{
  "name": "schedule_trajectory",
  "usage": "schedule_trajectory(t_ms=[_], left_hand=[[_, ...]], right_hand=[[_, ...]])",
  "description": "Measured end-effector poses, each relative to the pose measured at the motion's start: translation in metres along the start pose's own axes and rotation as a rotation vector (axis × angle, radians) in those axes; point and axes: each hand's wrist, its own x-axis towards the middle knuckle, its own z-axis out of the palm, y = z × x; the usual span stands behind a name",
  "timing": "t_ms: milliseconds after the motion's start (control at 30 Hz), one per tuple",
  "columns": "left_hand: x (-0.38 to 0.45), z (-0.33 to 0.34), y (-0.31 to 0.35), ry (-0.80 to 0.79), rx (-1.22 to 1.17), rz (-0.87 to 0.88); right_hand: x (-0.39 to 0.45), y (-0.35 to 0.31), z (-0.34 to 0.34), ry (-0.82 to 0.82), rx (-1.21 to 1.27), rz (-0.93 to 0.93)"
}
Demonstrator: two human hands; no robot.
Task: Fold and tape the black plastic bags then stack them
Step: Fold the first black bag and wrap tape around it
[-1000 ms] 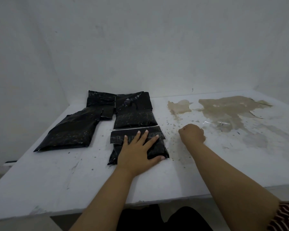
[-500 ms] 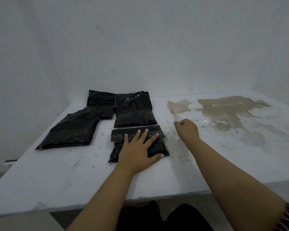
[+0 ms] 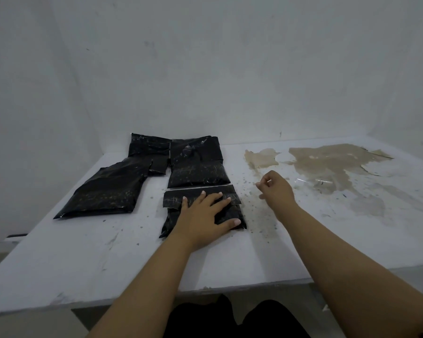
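Observation:
A folded black plastic bag [image 3: 175, 200] lies nearest me on the white table [image 3: 83, 259], its top flap turned down. My left hand [image 3: 203, 215] rests flat on it, fingers spread, holding the flap down. My right hand [image 3: 276, 190] hovers just right of the bag with fingers curled and thumb and forefinger pinched together; I cannot see anything between them. Directly behind lies a second folded black bag [image 3: 198, 172]. A larger flat black bag [image 3: 105, 189] lies to the left, and another black bag [image 3: 148, 147] sits at the back.
A brown patch of peeled paint [image 3: 327, 162] covers the table's right rear. Clear strips of tape [image 3: 314, 182] glint on it, right of my right hand. White walls close the back and left. The table's front edge runs just above my knees.
My right hand has moved left and slightly away from me, from near the clear strips toward the folded bag. My left hand has stayed pressed on the bag.

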Motion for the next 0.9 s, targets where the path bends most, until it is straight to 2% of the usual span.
schedule_trajectory(t_ms=[200,333,500,667,900], left_hand=[[0.004,0.0,0.001,0.048,-0.016,0.026],[0.005,-0.003,0.002,0.029,-0.24,0.055],[0.009,-0.01,-0.001,0.068,-0.485,-0.022],[0.014,-0.025,0.001,0.018,-0.746,-0.161],[0.021,-0.026,-0.003,0.007,-0.903,-0.229]], right_hand=[[-0.009,-0.014,0.003,0.014,0.026,-0.109],[-0.013,-0.02,-0.001,-0.015,0.091,-0.132],[-0.014,-0.02,-0.007,-0.028,0.187,-0.135],[-0.018,-0.021,-0.007,-0.121,0.307,-0.138],[-0.016,-0.05,-0.007,-0.204,0.379,-0.232]])
